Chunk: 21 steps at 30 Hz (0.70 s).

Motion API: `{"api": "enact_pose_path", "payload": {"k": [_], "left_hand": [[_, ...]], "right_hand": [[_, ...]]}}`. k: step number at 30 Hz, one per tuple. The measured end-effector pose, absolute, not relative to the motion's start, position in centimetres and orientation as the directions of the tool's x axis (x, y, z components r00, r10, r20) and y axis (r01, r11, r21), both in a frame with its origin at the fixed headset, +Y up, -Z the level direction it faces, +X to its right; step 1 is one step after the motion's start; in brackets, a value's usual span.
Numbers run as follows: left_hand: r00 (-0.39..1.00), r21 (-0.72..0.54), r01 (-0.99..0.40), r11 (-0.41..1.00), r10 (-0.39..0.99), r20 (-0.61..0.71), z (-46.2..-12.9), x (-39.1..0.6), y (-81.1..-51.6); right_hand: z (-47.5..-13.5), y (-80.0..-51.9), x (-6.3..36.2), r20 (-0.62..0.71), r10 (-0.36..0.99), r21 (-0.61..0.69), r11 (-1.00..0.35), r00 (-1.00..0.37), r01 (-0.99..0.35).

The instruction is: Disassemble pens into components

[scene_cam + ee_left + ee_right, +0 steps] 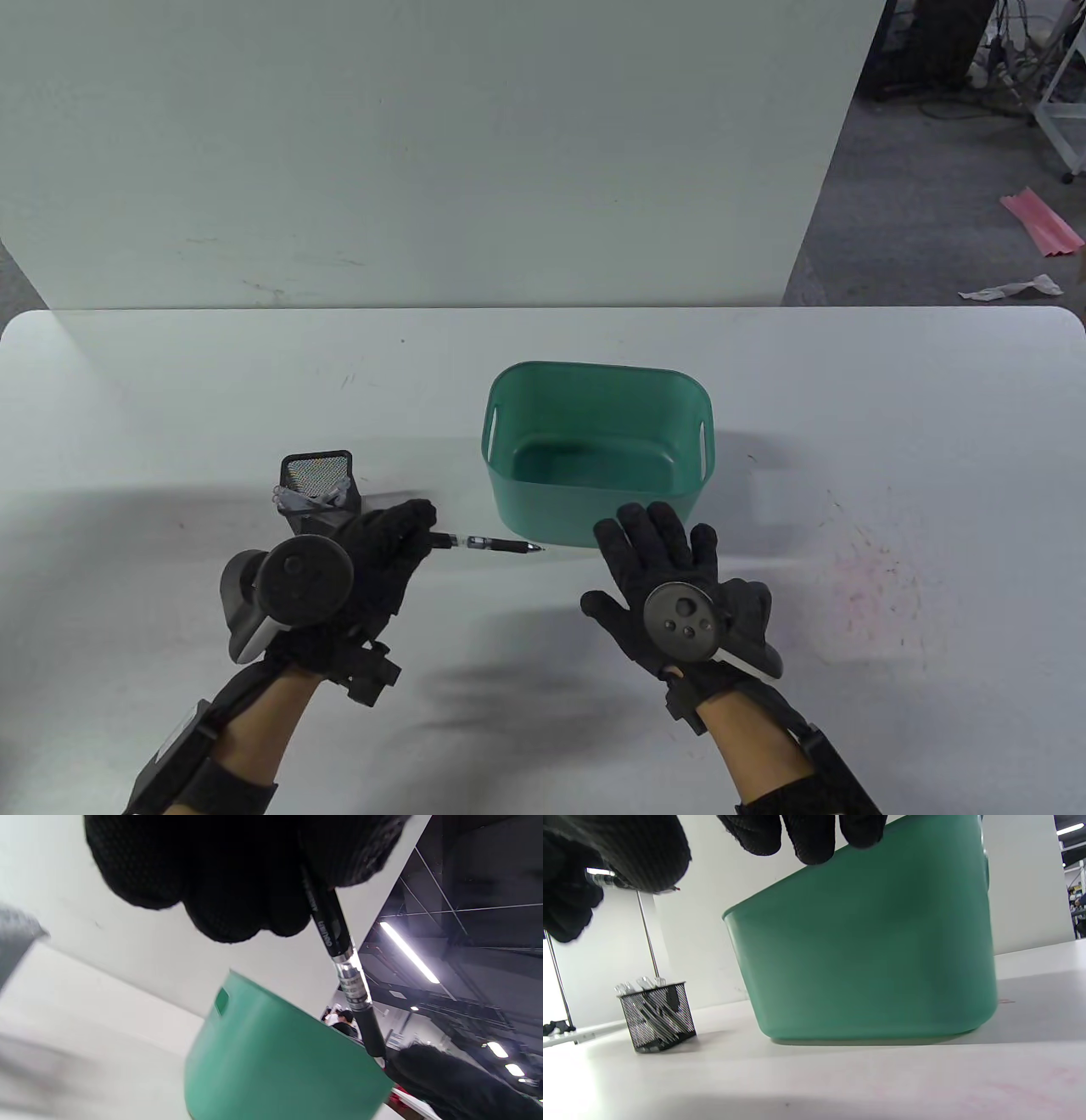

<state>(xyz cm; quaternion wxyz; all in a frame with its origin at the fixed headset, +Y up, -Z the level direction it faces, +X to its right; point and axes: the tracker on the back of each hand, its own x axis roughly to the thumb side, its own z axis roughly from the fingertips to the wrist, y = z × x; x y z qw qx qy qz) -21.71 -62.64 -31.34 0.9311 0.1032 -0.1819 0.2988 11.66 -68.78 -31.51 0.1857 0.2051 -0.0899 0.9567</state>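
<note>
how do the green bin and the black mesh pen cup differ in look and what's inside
The green bin is solid plastic with rounded corners and handle slots; the mesh pen cup is black wire mesh you can see through.
The bin looks far wider than the cup.
The bin's visible floor is bare; the cup holds several pens.
Both stand upright, open-topped, on the white table.
</note>
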Motion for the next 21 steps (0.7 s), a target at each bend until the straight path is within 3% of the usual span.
{"api": "enact_pose_path", "payload": {"k": [4,12,17,21], "left_hand": [[0.703,0.004,-0.64,0.768,0.584,0.406,-31.3,-21.1,-64.6],[0.618,-0.112,-0.723,0.682,0.711,0.336,-31.7,-20.9,-66.8],[0.607,-0.144,-0.728,0.67,0.728,0.318,-31.6,-20.4,-67.6],[0.608,-0.145,-0.727,0.672,0.727,0.319,-31.2,-19.8,-68.0]], "right_hand": [[-31.7,-69.1,11.6,0.411,0.488,-0.014,-0.841,-0.77,-0.541],[-32.4,-70.2,11.5,0.356,0.665,0.175,-0.738,-0.657,-0.652],[-32.8,-71.0,11.6,0.247,0.834,0.262,-0.547,-0.493,-0.795],[-33.0,-71.6,11.9,0.147,0.886,0.322,-0.462,-0.439,-0.826]]}}
